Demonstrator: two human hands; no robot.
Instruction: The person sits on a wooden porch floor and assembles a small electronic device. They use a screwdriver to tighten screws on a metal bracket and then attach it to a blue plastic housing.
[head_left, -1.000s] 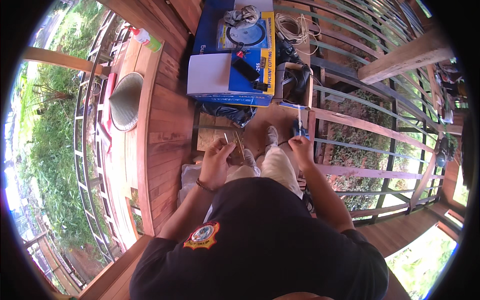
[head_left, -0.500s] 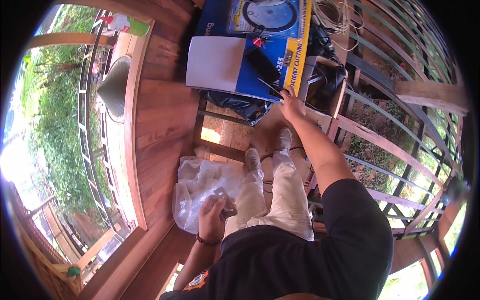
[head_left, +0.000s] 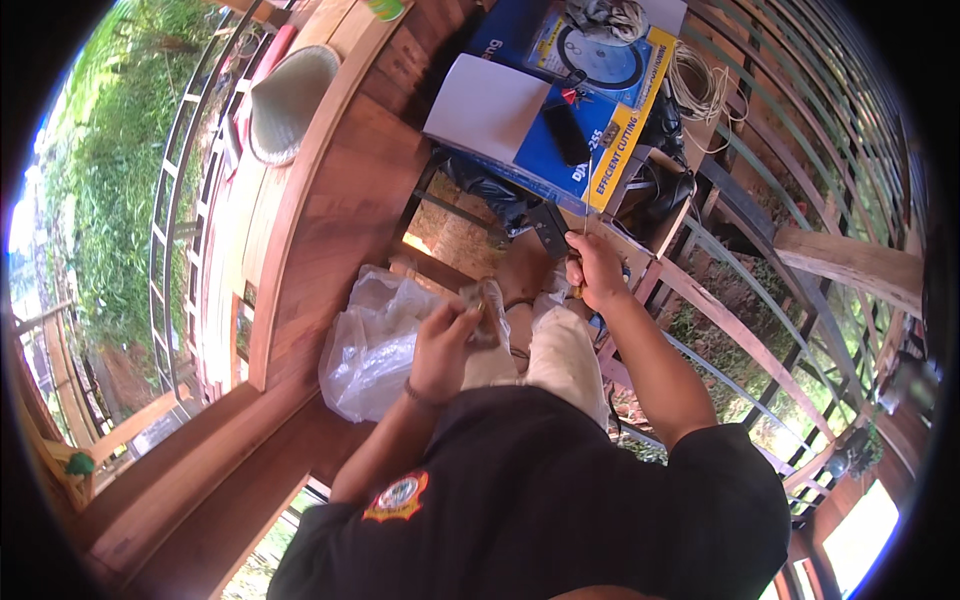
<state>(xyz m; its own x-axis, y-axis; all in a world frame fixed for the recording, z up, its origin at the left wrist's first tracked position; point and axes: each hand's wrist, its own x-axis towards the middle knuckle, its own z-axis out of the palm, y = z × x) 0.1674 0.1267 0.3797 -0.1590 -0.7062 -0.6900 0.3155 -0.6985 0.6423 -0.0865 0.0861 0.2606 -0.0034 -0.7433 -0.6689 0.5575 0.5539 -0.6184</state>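
Note:
My right hand (head_left: 600, 270) is closed around a black, flat rectangular piece (head_left: 548, 230) with small marks or holes on it. A thin metal shaft (head_left: 588, 190) rises from the same grip, and a bit of yellow shows below the fingers; it looks like a screwdriver. In my left hand (head_left: 442, 345), pinched between thumb and fingers, is a small greyish-brown metal plate (head_left: 487, 297), smeared by motion. Both hands are over my lap, short of the blue box (head_left: 560, 185). On that box lie a black phone (head_left: 567, 133), a white sheet (head_left: 483, 108) and a small metal piece (head_left: 611, 134).
A clear plastic bag (head_left: 365, 345) lies left of my legs. Coiled pale cable (head_left: 697, 85) sits right of the box, near a black bag (head_left: 650, 190). A wooden wall (head_left: 345, 200) bounds the left, metal railings (head_left: 760, 270) the right. A conical hat (head_left: 290, 105) rests on the ledge.
My right hand has drawn back from the box edge, lifting the black piece and the thin shaft with it. My left hand has risen toward it with the metal plate. The view has turned.

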